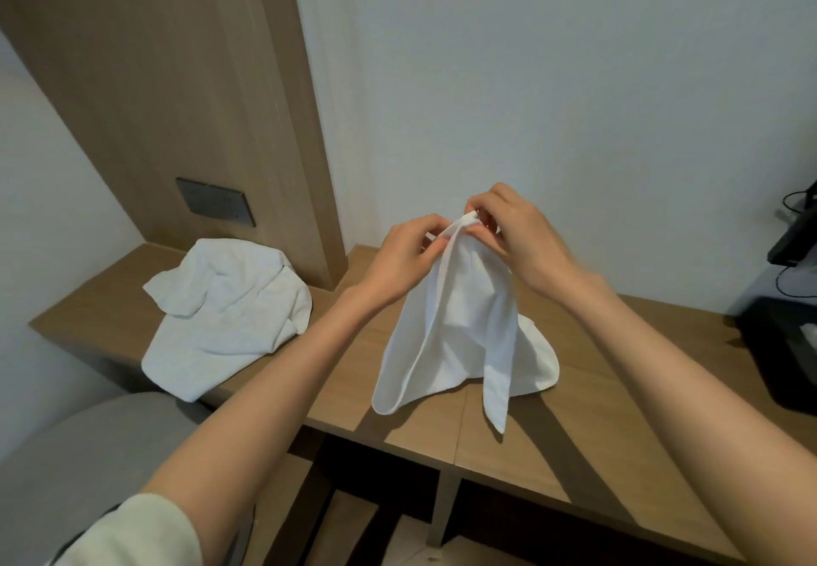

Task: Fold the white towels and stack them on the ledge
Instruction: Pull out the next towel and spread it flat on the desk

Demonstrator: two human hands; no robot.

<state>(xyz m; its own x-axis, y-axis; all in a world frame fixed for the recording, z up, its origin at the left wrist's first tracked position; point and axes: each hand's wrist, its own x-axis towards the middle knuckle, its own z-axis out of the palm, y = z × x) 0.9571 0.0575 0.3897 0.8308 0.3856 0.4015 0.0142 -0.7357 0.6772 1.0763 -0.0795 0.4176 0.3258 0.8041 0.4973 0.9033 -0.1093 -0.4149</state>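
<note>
A white towel (460, 335) hangs in a tent shape above the wooden ledge (574, 424), its lower edges resting on the wood. My left hand (406, 256) and my right hand (517, 234) both pinch its top corner, fingers close together. A second white towel (225, 313) lies crumpled on the left part of the ledge, its front edge drooping over the rim.
A wooden wall panel (185, 101) with a grey switch plate (215, 202) rises behind the crumpled towel. Black devices with cables (791, 282) sit at the right end of the ledge. A grey upholstered seat (88, 468) stands below at the left.
</note>
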